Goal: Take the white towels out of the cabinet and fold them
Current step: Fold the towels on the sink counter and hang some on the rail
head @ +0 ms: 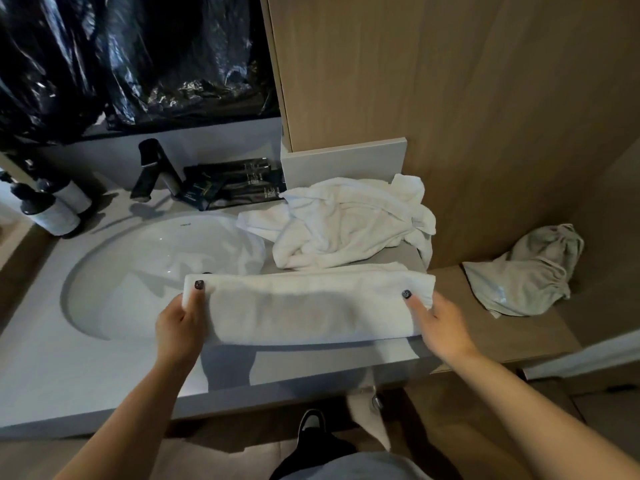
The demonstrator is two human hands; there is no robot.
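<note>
A folded white towel (308, 306) lies as a long band across the front of the counter (86, 382), its left part hanging over the sink (138, 265), and both hands hold it by its short ends. The left hand (180, 327) pinches the left end, thumb on top near the corner and the other fingers tucked under the cloth, so how far they curl cannot be told. The right hand (440, 323) grips the right end the same way, thumb pressed on top and the rest of the fingers hidden beneath. Just beyond the thumbs, on the far side of the held towel, a second white towel (349, 223) sits in a crumpled heap on the counter, touching or nearly touching the folded one along its rear edge. Farther out past the left thumb stand a dark faucet (156, 171), some dark packets (235, 181) and two bottles (55, 209). Off beyond the right fingertips, well apart from the towels, a grey cloth bag (530, 271) lies on a wooden shelf (485, 327) beside the cabinet (450, 81) wall.
</note>
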